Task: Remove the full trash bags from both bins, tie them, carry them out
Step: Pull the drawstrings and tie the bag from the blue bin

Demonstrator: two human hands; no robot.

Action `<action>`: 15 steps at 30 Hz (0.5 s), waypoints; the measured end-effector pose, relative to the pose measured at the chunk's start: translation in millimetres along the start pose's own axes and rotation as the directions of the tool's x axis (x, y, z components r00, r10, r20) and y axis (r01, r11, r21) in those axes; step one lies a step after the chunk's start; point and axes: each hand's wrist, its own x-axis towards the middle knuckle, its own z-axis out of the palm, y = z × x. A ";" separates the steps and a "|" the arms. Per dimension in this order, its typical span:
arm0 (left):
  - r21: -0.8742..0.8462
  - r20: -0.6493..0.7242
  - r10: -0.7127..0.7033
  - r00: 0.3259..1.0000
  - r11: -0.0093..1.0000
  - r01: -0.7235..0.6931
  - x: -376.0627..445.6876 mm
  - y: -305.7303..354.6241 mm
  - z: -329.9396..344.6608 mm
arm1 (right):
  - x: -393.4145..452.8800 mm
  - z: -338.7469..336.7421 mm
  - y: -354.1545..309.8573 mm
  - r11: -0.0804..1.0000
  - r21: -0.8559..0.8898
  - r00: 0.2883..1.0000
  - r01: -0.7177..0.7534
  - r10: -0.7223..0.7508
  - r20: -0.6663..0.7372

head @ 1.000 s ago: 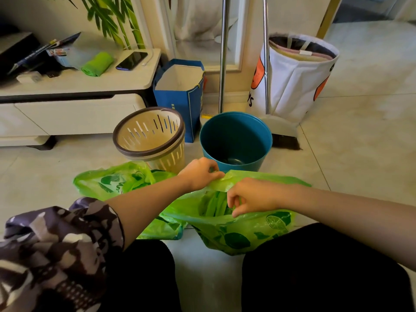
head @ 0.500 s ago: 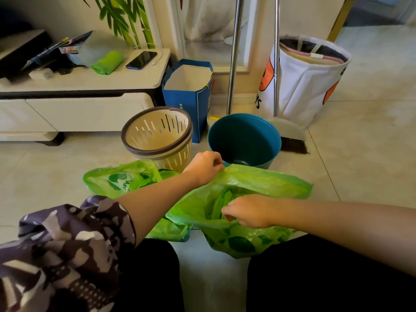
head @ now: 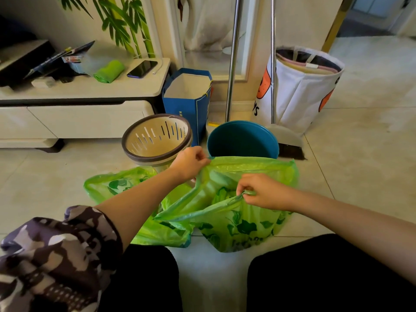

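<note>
Two green trash bags printed with leaves lie on the floor in front of me. The nearer bag is held at its mouth by both hands: my left hand pinches the far rim, my right hand pinches the near rim, and the mouth is stretched between them. The second green bag lies to the left, partly under my left arm. Behind them stand a cream slotted bin and a teal bin, both without bags.
A blue paper bag stands behind the bins. Broom and dustpan handles lean on the wall. A white fabric basket is at the right, a low cabinet with a phone at the left. My knees frame the bottom.
My right hand lifted out of the bag's mouth and now pulls the near rim up and toward me. My left hand stays on the far rim. The view shifted slightly.
</note>
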 end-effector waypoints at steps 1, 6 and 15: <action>-0.027 0.022 -0.015 1.000 1.000 0.015 -2.8 1.8 -1.7 | -1.3 -2.1 0.1 1.000 -0.005 0.999 -0.025 0.025 0.027; -0.200 0.063 -0.086 0.994 0.975 0.097 -13.1 13.6 -5.1 | -9.7 -9.6 -2.0 0.994 0.023 0.982 -0.103 0.098 0.160; -0.171 -0.016 -0.031 0.999 0.985 0.028 -22.4 25.0 -10.6 | -25.5 -24.9 -13.6 0.945 0.309 0.994 -0.108 0.092 0.066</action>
